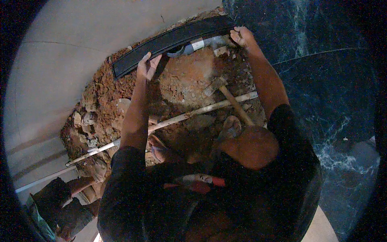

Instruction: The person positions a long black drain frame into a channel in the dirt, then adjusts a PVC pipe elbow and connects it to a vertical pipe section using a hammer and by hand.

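Note:
A long black tray-like panel (171,42) with a raised rim lies slantwise over the dug-out soil along the wall. My left hand (149,66) grips its near edge toward the left end, the fingers partly under it. Curled at the panel's right end, my right hand (242,37) holds the corner; some of its fingers are hidden. Just below the panel, a grey pipe (188,49) with a white band (197,44) shows in the soil. A hammer (234,101) with a wooden handle rests on the dirt between my arms, its head toward the panel.
A dirty white pipe (189,115) crosses the pit, passing under the hammer handle. Broken stones (86,119) lie at the left. Dark veined flooring (322,80) borders the right side, a pale wall (60,68) the left. Another person (60,205) in dark clothes is at lower left.

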Demonstrator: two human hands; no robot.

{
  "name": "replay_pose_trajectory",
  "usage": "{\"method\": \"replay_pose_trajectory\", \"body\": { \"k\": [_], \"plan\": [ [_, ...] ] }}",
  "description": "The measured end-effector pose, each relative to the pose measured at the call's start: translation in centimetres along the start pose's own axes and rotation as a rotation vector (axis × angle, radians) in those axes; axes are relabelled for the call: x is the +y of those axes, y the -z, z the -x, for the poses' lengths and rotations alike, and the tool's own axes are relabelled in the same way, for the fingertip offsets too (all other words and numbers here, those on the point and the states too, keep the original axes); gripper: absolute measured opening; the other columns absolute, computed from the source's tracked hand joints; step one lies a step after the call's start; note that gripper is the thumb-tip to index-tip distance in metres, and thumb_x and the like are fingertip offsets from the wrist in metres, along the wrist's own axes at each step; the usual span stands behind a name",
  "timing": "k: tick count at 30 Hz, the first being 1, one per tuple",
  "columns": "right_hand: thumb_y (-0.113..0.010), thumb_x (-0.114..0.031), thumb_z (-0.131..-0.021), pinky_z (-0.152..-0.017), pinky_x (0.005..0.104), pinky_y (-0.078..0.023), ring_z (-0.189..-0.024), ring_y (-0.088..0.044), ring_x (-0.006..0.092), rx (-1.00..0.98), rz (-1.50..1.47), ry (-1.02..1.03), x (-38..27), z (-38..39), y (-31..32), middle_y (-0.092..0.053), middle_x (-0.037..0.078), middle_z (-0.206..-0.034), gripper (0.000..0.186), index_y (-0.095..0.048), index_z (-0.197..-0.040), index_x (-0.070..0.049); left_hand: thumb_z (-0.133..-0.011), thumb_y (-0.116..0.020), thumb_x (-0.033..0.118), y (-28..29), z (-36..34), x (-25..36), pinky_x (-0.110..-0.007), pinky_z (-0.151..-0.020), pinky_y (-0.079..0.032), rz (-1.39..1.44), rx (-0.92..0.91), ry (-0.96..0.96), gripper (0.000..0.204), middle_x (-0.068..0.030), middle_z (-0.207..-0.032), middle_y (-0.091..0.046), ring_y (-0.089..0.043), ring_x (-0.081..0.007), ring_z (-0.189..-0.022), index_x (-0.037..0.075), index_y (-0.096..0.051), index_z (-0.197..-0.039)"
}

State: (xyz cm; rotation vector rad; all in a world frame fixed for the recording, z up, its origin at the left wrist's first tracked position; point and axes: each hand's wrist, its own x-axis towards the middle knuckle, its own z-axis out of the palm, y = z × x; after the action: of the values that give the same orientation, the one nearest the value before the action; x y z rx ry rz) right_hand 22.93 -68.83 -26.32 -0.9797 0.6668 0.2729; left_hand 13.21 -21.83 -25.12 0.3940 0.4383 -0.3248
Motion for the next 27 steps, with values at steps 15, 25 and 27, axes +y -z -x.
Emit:
{"method": "replay_pose_trajectory", "body": {
  "k": [15, 25, 27],
  "plan": [
    [-0.047, 0.001, -0.086, -0.073, 0.0350, -0.056, -0.084, -0.063, 0.0238, -0.373, 0.619, 0.692, 3.6, -5.7, 5.1, -0.061, 0.017, -0.103, 0.047, -0.034, -0.132, -0.002, -0.085, -0.060, 0.001, -1.4, 1.8, -1.5, -0.045, -0.097, -0.049, -0.067, -0.013, -0.121, 0.031, -0.0232, -0.114, -0.055, -0.056, -0.0367, -0.108, -0.007, -0.046, -0.111],
    [-0.045, -0.002, -0.088, -0.069, 0.0326, -0.057, -0.077, -0.063, 0.0210, -0.218, 0.229, 0.104, 0.9, -2.1, 1.8, -0.062, 0.017, -0.100, 0.042, -0.037, -0.129, 0.003, -0.086, -0.059, 0.002, 0.9, 0.8, -0.9, -0.047, -0.099, -0.047, -0.070, -0.030, -0.059, 0.028, -0.0228, -0.115, -0.055, -0.056, -0.0357, -0.109, -0.008, -0.047, -0.109],
    [-0.044, -0.003, -0.089, -0.065, 0.0314, -0.057, -0.072, -0.063, 0.0203, -0.332, 0.332, 0.195, 1.1, -4.8, 5.2, -0.063, 0.017, -0.097, 0.036, -0.041, -0.124, 0.005, -0.086, -0.059, 0.002, 0.9, -0.5, -1.5, -0.047, -0.099, -0.047, -0.042, -0.056, -0.038, 0.029, -0.0233, -0.116, -0.055, -0.056, -0.0361, -0.109, -0.008, -0.047, -0.110]
  ]
}}
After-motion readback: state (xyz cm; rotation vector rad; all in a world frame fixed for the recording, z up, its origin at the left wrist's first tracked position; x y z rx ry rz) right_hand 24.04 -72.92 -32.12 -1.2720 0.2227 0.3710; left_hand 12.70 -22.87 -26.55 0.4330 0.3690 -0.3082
